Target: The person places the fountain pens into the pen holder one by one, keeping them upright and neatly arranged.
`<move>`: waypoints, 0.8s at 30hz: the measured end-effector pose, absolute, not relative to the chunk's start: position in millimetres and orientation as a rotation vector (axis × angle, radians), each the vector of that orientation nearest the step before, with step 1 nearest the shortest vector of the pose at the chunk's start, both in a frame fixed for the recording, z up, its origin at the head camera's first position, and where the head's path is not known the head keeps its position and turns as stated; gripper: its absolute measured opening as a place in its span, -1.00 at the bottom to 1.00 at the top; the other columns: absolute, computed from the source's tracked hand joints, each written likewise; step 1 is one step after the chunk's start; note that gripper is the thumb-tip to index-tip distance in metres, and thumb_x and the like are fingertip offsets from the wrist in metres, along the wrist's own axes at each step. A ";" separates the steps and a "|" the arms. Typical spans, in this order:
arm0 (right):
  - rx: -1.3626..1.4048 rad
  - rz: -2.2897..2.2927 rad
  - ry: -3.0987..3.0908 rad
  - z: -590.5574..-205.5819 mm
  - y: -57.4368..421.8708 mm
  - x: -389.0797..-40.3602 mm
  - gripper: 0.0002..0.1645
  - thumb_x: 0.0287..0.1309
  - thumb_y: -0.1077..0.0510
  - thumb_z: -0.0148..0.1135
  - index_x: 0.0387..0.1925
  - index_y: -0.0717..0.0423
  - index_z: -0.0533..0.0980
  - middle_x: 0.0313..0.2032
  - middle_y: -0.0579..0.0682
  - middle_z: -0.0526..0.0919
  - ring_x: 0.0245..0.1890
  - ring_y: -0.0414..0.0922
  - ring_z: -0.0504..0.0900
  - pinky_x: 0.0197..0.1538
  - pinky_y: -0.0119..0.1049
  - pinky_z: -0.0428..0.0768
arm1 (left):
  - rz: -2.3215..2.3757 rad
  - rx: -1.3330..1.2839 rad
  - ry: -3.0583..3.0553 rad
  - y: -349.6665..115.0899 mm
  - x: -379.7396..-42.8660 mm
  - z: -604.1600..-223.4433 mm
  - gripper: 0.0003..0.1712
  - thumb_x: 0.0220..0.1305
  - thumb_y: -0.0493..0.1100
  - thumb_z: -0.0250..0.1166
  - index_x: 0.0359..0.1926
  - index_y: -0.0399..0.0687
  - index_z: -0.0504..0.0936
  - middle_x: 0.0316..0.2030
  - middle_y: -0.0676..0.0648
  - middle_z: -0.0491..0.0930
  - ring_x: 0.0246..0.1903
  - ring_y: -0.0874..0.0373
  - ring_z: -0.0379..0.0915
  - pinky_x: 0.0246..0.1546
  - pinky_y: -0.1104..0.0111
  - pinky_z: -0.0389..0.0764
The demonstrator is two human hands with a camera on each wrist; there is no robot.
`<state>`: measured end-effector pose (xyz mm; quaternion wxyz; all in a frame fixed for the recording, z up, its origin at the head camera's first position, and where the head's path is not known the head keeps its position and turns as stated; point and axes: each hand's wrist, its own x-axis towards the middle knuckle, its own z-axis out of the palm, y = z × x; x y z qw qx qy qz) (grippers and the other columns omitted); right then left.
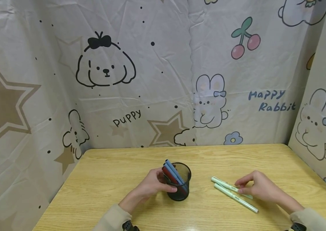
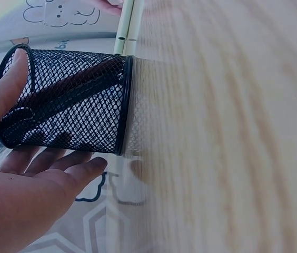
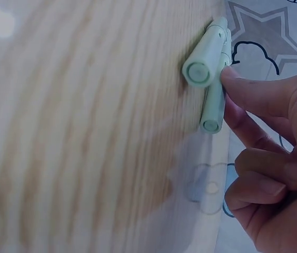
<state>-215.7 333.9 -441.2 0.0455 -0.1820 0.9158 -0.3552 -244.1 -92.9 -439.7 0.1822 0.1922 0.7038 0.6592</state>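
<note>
My left hand (image 1: pixel 152 184) holds a black mesh pen holder (image 1: pixel 181 194) that stands upright on the table, thumb at its near side and the other fingers behind it. In the left wrist view the thumb lies at the rim of the mesh cup (image 2: pixel 75 100). Two blue pens (image 1: pixel 175 172) and a dark red pen (image 1: pixel 168 175) lean inside toward the left. To the right, two pale green pens lie side by side. My right hand (image 1: pixel 261 188) pinches the farther green pen (image 1: pixel 223 183) between thumb and index finger. The nearer green pen (image 1: pixel 236 198) lies untouched alongside.
The wooden table (image 1: pixel 108 179) carries the holder and pens near its middle. A printed cloth (image 1: pixel 163 80) hangs behind the table's back edge and along both sides. A dark band (image 1: pixel 129 226) sits at the left wrist, another (image 1: pixel 298 226) at the right.
</note>
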 end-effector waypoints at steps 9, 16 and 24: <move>-0.519 -1.060 2.824 -440.8 339.8 -211.6 -0.76 0.17 0.11 0.58 -0.14 0.11 0.80 -0.23 -0.14 0.80 -0.23 -0.27 0.66 -0.21 -0.35 0.59 | 1.852 0.548 1.996 -92.8 -244.1 -436.3 -0.46 0.11 -0.36 0.62 0.14 -0.22 0.70 -0.06 -0.12 0.76 -0.06 0.01 0.68 0.09 0.23 0.62; -0.607 -1.115 2.743 -440.6 337.1 -218.5 -0.64 0.14 0.11 0.60 -0.07 0.20 0.77 -0.30 -0.18 0.76 -0.28 -0.28 0.60 -0.26 -0.36 0.54 | 1.850 0.542 1.993 -93.0 -244.2 -436.5 -0.45 0.11 -0.37 0.62 0.15 -0.23 0.70 -0.06 -0.12 0.76 -0.07 0.02 0.68 0.07 0.25 0.62; -0.678 -1.087 2.726 -441.6 334.8 -223.7 -0.62 0.10 0.09 0.63 -0.06 0.15 0.78 -0.37 -0.24 0.69 -0.23 -0.24 0.59 -0.19 -0.34 0.51 | 1.844 0.529 2.018 -91.3 -242.5 -435.5 -0.46 0.09 -0.38 0.62 0.13 -0.25 0.70 -0.08 -0.11 0.76 -0.11 0.05 0.67 0.03 0.30 0.61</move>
